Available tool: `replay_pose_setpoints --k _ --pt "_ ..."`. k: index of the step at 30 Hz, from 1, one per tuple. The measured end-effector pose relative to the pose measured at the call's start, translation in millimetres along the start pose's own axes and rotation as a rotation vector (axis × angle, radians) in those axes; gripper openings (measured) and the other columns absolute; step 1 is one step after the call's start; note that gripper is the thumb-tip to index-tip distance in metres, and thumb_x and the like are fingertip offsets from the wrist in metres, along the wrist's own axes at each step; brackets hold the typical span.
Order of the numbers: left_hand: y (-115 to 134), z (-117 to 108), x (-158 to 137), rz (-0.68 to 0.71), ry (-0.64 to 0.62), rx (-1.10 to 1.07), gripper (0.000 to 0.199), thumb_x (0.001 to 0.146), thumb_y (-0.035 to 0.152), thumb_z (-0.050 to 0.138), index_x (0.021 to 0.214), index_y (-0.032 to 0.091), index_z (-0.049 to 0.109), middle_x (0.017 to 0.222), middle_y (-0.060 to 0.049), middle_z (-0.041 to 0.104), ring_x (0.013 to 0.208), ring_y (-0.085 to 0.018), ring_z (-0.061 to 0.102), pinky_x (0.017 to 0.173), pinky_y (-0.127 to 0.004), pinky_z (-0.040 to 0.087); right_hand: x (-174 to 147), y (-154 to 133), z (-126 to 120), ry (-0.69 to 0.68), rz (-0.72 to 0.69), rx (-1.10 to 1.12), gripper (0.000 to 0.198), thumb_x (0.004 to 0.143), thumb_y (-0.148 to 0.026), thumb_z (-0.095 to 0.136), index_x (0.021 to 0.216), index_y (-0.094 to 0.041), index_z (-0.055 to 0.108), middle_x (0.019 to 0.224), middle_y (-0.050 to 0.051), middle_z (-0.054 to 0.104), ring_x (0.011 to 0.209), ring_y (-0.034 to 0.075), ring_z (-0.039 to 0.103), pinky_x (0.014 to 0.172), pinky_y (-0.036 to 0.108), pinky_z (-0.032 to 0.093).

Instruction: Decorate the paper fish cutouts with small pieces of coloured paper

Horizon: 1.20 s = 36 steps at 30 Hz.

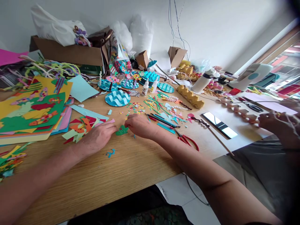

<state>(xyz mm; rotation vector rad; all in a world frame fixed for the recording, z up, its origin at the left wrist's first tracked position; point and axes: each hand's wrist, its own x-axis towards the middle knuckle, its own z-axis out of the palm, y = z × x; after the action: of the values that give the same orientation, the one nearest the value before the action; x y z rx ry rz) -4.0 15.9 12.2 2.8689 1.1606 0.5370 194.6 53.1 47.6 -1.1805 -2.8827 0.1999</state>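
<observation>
A small green paper cutout (122, 130) lies flat on the wooden table between my two hands. My left hand (99, 135) rests low at its left side, fingers stretched out and holding nothing I can see. Over its right edge bends my right hand (140, 125), fingertips pinched together; anything between them is too small or hidden to make out. Tiny coloured paper bits (137, 107) are scattered just beyond the right hand. Red, orange and pale green scraps (82, 126) lie beside the left hand, and a curled blue scrap (110, 153) sits nearer to me.
Pens (161, 120) and red-handled scissors (188, 140) lie right of my right arm. Beyond are glue bottles (145, 88) and a blue wavy disc (117, 98). Stacked coloured sheets (30, 109) cover the left. A phone (219, 125) and another person's hands (276, 123) are at right.
</observation>
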Motion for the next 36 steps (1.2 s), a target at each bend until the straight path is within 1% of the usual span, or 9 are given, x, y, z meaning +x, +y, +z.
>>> replay_pose_setpoints --k 3,6,8,14,16,19,24,30,36 --pt "-5.8 -2.9 7.2 -0.023 -0.015 -0.020 0.034 0.082 0.010 0.028 0.095 0.018 0.059 0.098 -0.006 0.062 0.108 -0.020 0.051 0.089 -0.039 0.045 -15.9 -5.9 -2.4 -0.015 -0.002 -0.061 0.025 0.079 -0.010 0.042 0.088 -0.016 0.065 0.089 0.008 0.062 0.080 0.015 0.055 0.065 0.024 0.034" --pt "-6.6 -3.5 14.1 -0.066 -0.009 -0.105 0.025 0.086 0.021 0.034 0.089 0.017 0.059 0.091 -0.005 0.062 0.093 -0.019 0.056 0.080 -0.035 0.047 -34.8 -14.7 -1.8 0.019 -0.011 -0.058 0.024 0.080 -0.010 0.039 0.087 -0.015 0.061 0.088 0.008 0.061 0.079 0.015 0.056 0.064 0.024 0.035" --pt "-5.4 -3.6 17.8 -0.088 -0.038 -0.171 0.023 0.087 0.025 0.036 0.086 0.018 0.058 0.085 -0.004 0.061 0.083 -0.017 0.057 0.073 -0.031 0.047 -44.3 -22.3 2.3 0.048 -0.020 -0.032 0.025 0.081 -0.010 0.037 0.092 -0.016 0.058 0.090 0.007 0.061 0.080 0.015 0.057 0.063 0.024 0.037" --pt "-3.7 -5.2 23.6 -0.159 -0.115 -0.203 0.019 0.086 0.024 0.038 0.082 0.018 0.056 0.078 0.000 0.060 0.072 -0.013 0.056 0.064 -0.025 0.043 -44.4 -45.5 17.6 -0.017 -0.049 0.005 0.022 0.082 -0.012 0.034 0.097 -0.015 0.051 0.089 0.008 0.062 0.075 0.017 0.060 0.057 0.026 0.043" --pt "-5.7 -4.4 22.9 -0.150 -0.122 -0.173 0.019 0.086 0.024 0.039 0.083 0.018 0.057 0.081 -0.001 0.061 0.076 -0.014 0.057 0.067 -0.026 0.044 -39.6 -50.7 19.7 -0.030 -0.031 -0.016 0.023 0.084 -0.012 0.031 0.098 -0.015 0.049 0.088 0.008 0.062 0.073 0.018 0.061 0.056 0.027 0.046" --pt "-10.7 -1.0 18.1 -0.092 -0.123 -0.096 0.023 0.086 0.023 0.037 0.090 0.019 0.059 0.090 -0.003 0.064 0.093 -0.017 0.057 0.079 -0.030 0.045 -35.3 -56.0 21.1 -0.037 0.006 -0.056 0.024 0.085 -0.013 0.029 0.100 -0.013 0.047 0.087 0.010 0.062 0.075 0.019 0.062 0.055 0.029 0.048" --pt "-19.2 3.6 5.3 -0.005 -0.122 -0.012 0.035 0.087 0.016 0.030 0.110 0.019 0.056 0.110 -0.004 0.061 0.115 -0.020 0.046 0.094 -0.036 0.041 -35.7 -59.7 24.2 0.007 0.035 -0.082 0.025 0.086 -0.013 0.028 0.102 -0.011 0.047 0.084 0.011 0.062 0.075 0.021 0.062 0.056 0.032 0.051" --pt "-27.5 -1.8 4.3 0.073 -0.215 0.008 0.040 0.085 0.010 0.030 0.114 0.022 0.055 0.117 -0.005 0.058 0.118 -0.020 0.044 0.095 -0.038 0.040 -36.7 -59.7 27.8 0.070 0.010 -0.084 0.026 0.087 -0.013 0.027 0.100 -0.010 0.048 0.083 0.010 0.061 0.072 0.021 0.062 0.055 0.033 0.051" --pt "-36.2 -8.1 9.9 0.250 -0.258 0.018 0.039 0.083 0.010 0.037 0.117 0.022 0.052 0.114 -0.005 0.060 0.115 -0.020 0.047 0.096 -0.038 0.039 -37.8 -58.3 28.5 0.044 -0.008 -0.088 0.027 0.088 -0.013 0.025 0.101 -0.009 0.047 0.086 0.012 0.061 0.073 0.020 0.060 0.058 0.033 0.050"
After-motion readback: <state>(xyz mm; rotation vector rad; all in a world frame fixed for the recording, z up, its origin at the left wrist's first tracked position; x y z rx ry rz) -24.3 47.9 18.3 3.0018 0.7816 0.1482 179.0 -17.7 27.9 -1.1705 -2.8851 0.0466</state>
